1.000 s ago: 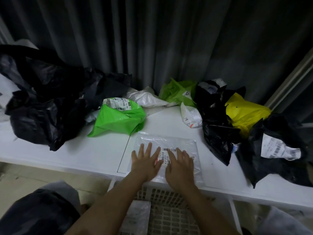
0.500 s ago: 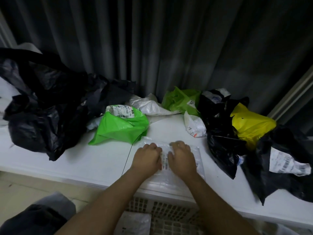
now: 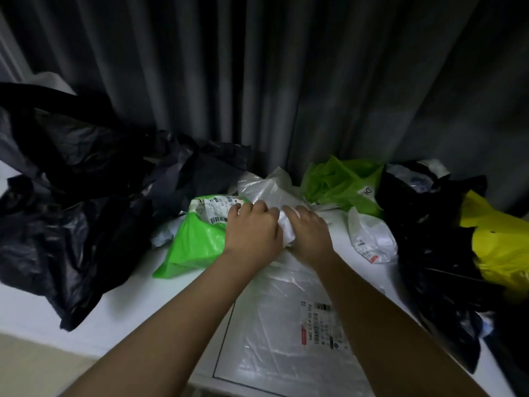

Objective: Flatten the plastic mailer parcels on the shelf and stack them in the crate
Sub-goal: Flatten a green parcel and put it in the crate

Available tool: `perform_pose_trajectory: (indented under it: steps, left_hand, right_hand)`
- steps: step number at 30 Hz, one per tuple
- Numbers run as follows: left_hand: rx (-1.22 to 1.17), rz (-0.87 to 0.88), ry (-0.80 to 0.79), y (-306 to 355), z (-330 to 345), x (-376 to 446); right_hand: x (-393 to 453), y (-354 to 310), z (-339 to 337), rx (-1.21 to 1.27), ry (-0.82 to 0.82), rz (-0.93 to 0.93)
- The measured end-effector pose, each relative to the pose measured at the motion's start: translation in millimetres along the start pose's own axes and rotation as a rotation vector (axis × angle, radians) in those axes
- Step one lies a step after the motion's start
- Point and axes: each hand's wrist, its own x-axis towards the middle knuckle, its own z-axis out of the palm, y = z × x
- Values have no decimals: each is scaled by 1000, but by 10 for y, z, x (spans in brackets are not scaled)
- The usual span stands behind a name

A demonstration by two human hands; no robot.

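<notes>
Your two hands have left the clear flat mailer (image 3: 289, 325) and reached farther back on the white shelf (image 3: 120, 305). A moment ago both hands were curled on top of that clear mailer, pushing it down. Now it lies flat by itself at the front edge of the shelf, under your arms, with its barcode label facing up. Your left hand (image 3: 252, 233) and right hand (image 3: 310, 233) are side by side, and both have their fingers curled around a crumpled white mailer (image 3: 266, 190) near the middle of the shelf. A bit of the white plastic is bunched up between your two hands. The bright green mailer (image 3: 194, 247) sits just to the left, touching your left hand. Big black bags (image 3: 71, 202) are piled on the left side. On the right you can see a lime green bag (image 3: 340, 184), a small white mailer (image 3: 372, 239), more black mailers (image 3: 438, 253) and a yellow mailer (image 3: 498, 247). A dark curtain (image 3: 286, 81) hangs behind everything. The crate cannot be seen now.
</notes>
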Motion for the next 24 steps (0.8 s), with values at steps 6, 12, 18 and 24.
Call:
perform_pose_trajectory:
  steps: [6, 12, 18, 24]
  left_hand:
    - [-111, -55, 167, -12, 69, -28]
    - [-460, -75, 289, 166, -81, -205]
    - [-1045, -256, -14, 473, -217, -565]
    - [-1330, -555, -135, 606, -158, -877]
  right_hand:
    - [-115, 37, -48, 261, 221, 143]
    - [-787, -124, -746, 1506, 330, 382]
    - [-1524, -206, -1113, 1933, 128, 355]
    - [-2034, -204, -1286, 1941, -37, 447]
